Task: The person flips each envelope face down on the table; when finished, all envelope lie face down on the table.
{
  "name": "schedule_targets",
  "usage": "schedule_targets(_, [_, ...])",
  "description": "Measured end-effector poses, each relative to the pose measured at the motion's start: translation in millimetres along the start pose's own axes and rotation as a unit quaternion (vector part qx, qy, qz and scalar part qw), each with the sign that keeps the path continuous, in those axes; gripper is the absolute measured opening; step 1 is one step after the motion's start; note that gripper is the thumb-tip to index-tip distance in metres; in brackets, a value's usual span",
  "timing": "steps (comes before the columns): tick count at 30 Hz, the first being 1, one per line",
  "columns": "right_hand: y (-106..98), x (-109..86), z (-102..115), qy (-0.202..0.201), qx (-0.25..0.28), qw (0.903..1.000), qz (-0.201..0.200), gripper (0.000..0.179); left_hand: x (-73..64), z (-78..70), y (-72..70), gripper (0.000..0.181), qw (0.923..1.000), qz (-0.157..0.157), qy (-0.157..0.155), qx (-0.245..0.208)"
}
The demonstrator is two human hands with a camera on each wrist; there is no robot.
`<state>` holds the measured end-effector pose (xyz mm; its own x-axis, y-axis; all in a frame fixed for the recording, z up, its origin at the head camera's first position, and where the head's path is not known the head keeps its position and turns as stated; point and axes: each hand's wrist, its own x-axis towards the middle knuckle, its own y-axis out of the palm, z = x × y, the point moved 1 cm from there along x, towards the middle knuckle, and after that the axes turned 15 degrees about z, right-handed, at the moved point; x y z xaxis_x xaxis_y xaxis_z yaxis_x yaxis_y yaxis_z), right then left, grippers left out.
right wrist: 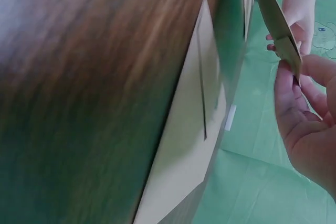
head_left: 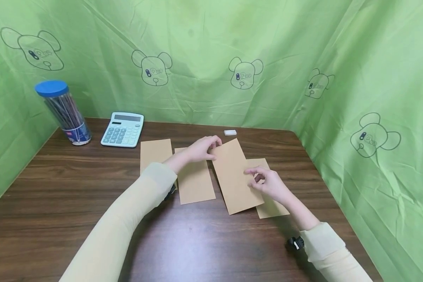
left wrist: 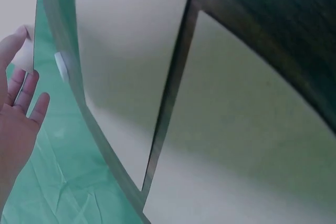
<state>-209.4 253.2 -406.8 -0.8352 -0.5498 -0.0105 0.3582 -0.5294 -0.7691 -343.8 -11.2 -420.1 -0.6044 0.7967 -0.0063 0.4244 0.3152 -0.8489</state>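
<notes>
Between my two hands a brown paper envelope is held up above the table, tilted. My left hand pinches its upper left corner, thumb in front in the left wrist view. At its right edge my right hand pinches it between thumb and fingers; the right wrist view shows the envelope nearly edge-on. Partly hidden below it lies another envelope, with a seam line visible in the right wrist view. Two more lie to the left: a middle envelope and a far-left envelope, partly covered by my left arm.
A light blue calculator lies at the back left. Beside it stands a clear, blue-lidded tub of thin sticks. A small white block sits near the back edge of the wooden table. Green curtain encloses the back and sides.
</notes>
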Motion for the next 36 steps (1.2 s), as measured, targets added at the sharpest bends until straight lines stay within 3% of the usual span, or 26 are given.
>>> schedule_targets(4, [4,-0.5,-8,-0.01,-0.039,0.9988,0.028,0.045,1.9,1.4,4.2,0.041,0.9999,0.011,-0.004,0.011])
schedule_targets(12, [14,2.2,-18,0.004,-0.067,0.9948,0.076,0.059,3.9,3.1,12.7,0.019,0.998,0.038,-0.034,0.037])
schedule_targets(19, [21,2.0,-16,0.031,-0.098,0.99,0.096,0.062,4.5,7.4,23.5,0.029,0.9953,0.06,-0.06,0.047])
schedule_targets(26, [24,1.9,-14,0.046,-0.123,0.9858,0.105,0.064,2.7,6.3,30.3,0.039,0.9922,0.076,-0.066,0.074])
schedule_targets(36, [25,3.7,-13,0.015,-0.16,0.9812,0.107,0.058,-2.5,-2.9,30.5,0.047,0.9877,0.092,-0.064,0.109])
